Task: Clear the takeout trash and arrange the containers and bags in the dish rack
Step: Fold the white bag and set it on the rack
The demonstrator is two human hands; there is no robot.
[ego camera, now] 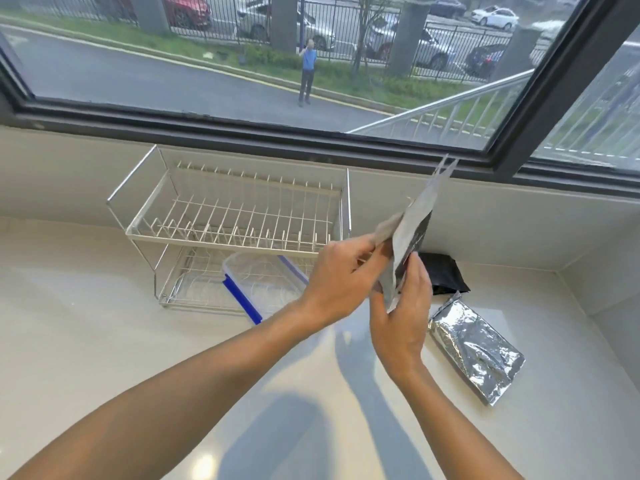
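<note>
A two-tier white wire dish rack [239, 216] stands on the counter below the window. A clear container with blue clips [263, 285] rests in its lower tier, sticking out at the front. Just right of the rack, both hands hold a flat grey and black bag [414, 230] upright in the air. My left hand [341, 275] grips its left edge and my right hand [403, 317] grips its bottom. A silver foil bag [476, 351] lies on the counter to the right. A black bag [443, 275] lies behind the hands near the wall.
The pale counter [104, 323] runs left and toward me. A wall ledge and a dark window frame [311, 140] rise behind the rack. The counter ends in a corner wall [609, 292] at the right.
</note>
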